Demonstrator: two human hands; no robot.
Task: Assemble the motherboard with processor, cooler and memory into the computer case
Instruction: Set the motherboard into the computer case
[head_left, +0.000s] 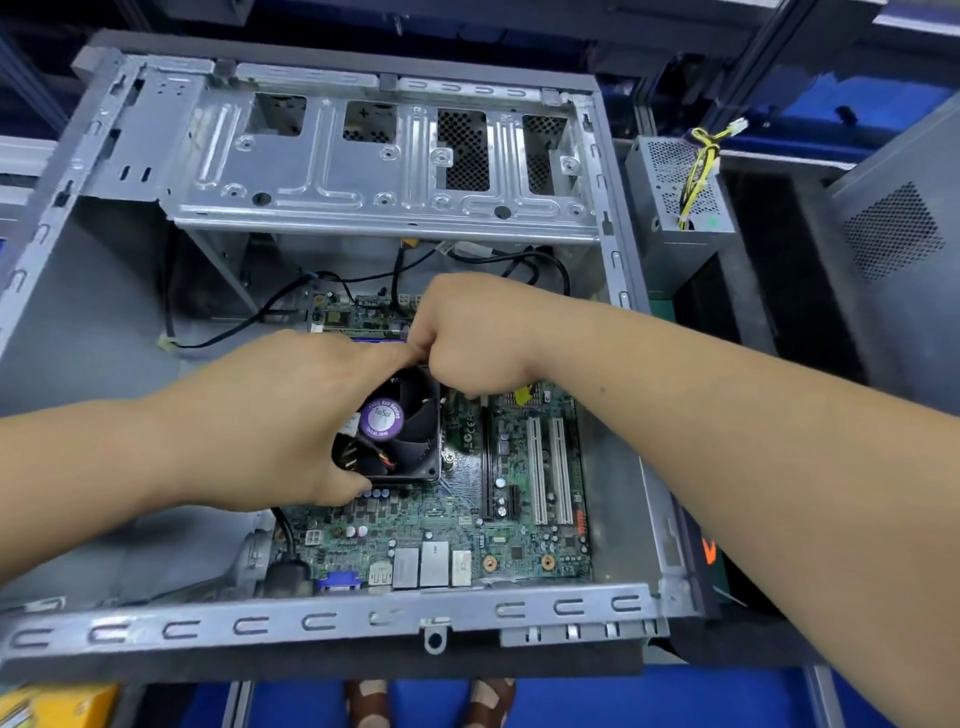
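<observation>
Computer case (332, 621): it lies open on its side and fills most of your view, its near metal rail running across at 6 o'clock.
Drive cage (384, 171): a silver stamped panel spanning the top of the case at 12 o'clock, with 4 cut-outs, 2 of them showing mesh behind.
Motherboard (452, 525): the green board sits flat on the case floor, at centre and toward 5 o'clock, its rear ports along the near rail.
Power supply (675, 208): a grey perforated box outside the case at 2 o'clock, with yellow and black wires rising from it.
Your left hand (270, 421): it reaches in from 9 o'clock and grips the cooler, thumb low at the fan's near edge, fingers over its far edge.
Your right hand (467, 338): it comes in from 3 o'clock, curled tight into a fist at the cooler's far corner, touching your left fingertips; I cannot tell what it pinches, if anything.
Cooler (400, 436): a black fan with a purple hub label, seated on the board just left of centre, partly under your left hand.
Expansion slots (548, 467): 2 white slots stand on the board at 4 o'clock from the cooler.
Black cables (270, 306): they loop across the case floor at 11 o'clock, beyond the board.
</observation>
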